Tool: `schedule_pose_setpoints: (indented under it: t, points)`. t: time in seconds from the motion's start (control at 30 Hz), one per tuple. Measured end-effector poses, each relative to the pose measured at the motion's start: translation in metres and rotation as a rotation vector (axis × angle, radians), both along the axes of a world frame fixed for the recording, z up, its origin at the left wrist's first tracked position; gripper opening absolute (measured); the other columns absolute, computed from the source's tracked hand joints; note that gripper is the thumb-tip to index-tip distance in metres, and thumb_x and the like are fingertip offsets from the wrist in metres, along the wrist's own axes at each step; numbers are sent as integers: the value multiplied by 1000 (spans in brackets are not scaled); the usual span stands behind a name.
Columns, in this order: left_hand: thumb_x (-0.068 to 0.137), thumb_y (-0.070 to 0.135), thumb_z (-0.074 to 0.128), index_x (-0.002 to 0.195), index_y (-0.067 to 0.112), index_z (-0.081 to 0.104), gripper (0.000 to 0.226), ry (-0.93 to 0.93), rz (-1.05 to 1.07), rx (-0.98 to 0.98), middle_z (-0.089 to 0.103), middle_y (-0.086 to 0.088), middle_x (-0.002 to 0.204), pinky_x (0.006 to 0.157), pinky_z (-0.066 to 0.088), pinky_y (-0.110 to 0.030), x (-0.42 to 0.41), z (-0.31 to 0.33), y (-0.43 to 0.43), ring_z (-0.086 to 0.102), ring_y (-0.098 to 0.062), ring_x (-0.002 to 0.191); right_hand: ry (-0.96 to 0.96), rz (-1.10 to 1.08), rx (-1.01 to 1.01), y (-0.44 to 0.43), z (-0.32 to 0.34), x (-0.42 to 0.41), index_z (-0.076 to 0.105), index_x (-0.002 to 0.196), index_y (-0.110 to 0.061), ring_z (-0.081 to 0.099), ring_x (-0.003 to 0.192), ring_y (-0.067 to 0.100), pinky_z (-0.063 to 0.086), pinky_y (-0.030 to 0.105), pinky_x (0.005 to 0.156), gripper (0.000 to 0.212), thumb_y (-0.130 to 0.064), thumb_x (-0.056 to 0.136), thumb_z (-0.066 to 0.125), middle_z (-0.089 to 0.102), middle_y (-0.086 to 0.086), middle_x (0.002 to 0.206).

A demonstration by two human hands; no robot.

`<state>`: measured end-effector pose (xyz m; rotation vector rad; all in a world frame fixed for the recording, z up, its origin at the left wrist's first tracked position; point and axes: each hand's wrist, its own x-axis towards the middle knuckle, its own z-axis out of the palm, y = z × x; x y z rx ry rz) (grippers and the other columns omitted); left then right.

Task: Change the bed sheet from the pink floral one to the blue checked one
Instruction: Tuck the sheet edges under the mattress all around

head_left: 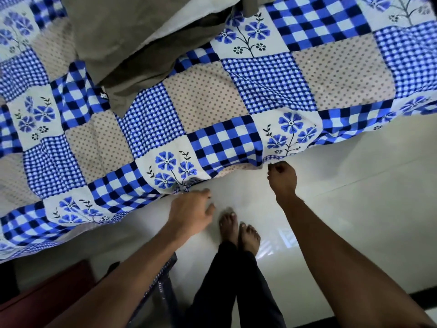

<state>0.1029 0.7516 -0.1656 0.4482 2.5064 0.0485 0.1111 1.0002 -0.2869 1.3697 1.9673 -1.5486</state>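
Note:
The blue checked sheet (212, 110), a patchwork of blue checks, blue flowers and dotted beige squares, lies spread over the bed and fills the upper half of the view. Its near hem hangs over the bed's side. My left hand (190, 213) reaches to the hem near a flower patch, fingertips at the cloth's edge; whether it pinches the cloth is hidden. My right hand (282, 178) has curled fingers pinching the hem below another flower patch. No pink floral sheet is in view.
A grey-brown blanket or pillow (132, 48) with a small black label lies on the sheet at the upper left. My bare feet (238, 229) stand on the glossy white tiled floor (343, 204). A dark red piece of furniture (47, 294) sits at the lower left.

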Motion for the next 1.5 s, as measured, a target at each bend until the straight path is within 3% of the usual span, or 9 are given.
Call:
schedule_pose_setpoints:
  t: [0.1, 0.23, 0.43, 0.6, 0.77, 0.9, 1.13, 1.4, 1.5]
  points:
    - [94, 42, 56, 124, 24, 61, 35, -37, 54, 245, 70, 4, 107, 77, 57, -32, -12, -2, 17, 67, -15, 95, 8, -186, -195, 2, 19, -5, 66, 89, -14, 64, 71, 24, 48, 31, 64, 11, -19, 94, 57, 72, 9, 85]
    - [95, 32, 61, 116, 23, 68, 24, -73, 147, 470, 73, 7, 100, 72, 60, -31, -38, -4, 39, 66, -5, 77, 2, -343, -336, 22, 40, 4, 64, 116, -18, 68, 86, 19, 49, 31, 78, 27, -13, 93, 51, 76, 5, 101]
    - [95, 24, 60, 107, 20, 73, 18, 13, 40, 712, 73, 10, 93, 65, 42, -11, -67, 19, 97, 54, 8, 67, 118, -648, -627, 64, 56, 1, 61, 119, -28, 65, 106, 17, 47, 34, 90, 34, -49, 92, 59, 74, -1, 111]
    - [94, 23, 59, 107, 19, 72, 19, 111, -60, 786, 69, 9, 92, 67, 45, -20, -85, 20, 139, 49, 1, 75, 152, -602, -476, 71, 52, -27, 62, 99, -22, 64, 94, 15, 47, 30, 80, 10, -29, 96, 54, 68, -3, 95]
    - [89, 17, 61, 110, 15, 71, 23, 209, -169, 819, 69, 1, 103, 78, 51, -33, -96, 15, 184, 59, -19, 93, 18, -548, -278, 90, 35, -17, 62, 81, -18, 57, 62, 6, 47, 18, 59, 18, -16, 98, 55, 61, 2, 81]
    - [85, 11, 64, 104, 9, 73, 21, 316, -267, 855, 67, -6, 103, 80, 49, -39, -107, 14, 235, 59, -25, 92, -17, -717, -319, 136, 26, -2, 68, 105, -14, 61, 77, 15, 47, 25, 66, 17, -27, 96, 59, 69, 5, 93]
    - [83, 24, 65, 118, 21, 70, 36, 487, -358, 698, 58, -5, 140, 98, 40, -42, -129, 8, 355, 49, -29, 133, 217, -891, -509, 280, 37, -36, 52, 136, -28, 59, 110, 18, 46, 35, 87, 58, -67, 94, 46, 64, 3, 119]
    - [88, 55, 54, 150, 30, 43, 68, 471, -416, 371, 28, -7, 162, 118, 16, -58, -159, -7, 473, 18, -31, 152, 226, -628, -392, 336, 36, -87, 64, 100, -32, 59, 65, 8, 45, 24, 60, 22, -29, 103, 43, 70, -13, 81]
    - [88, 64, 49, 151, 33, 40, 71, 445, -407, 266, 25, -6, 163, 117, 12, -63, -152, -18, 489, 15, -31, 152, 204, -517, -280, 346, 22, -72, 62, 119, -23, 57, 82, 20, 43, 31, 72, 28, -34, 100, 46, 70, 9, 108]
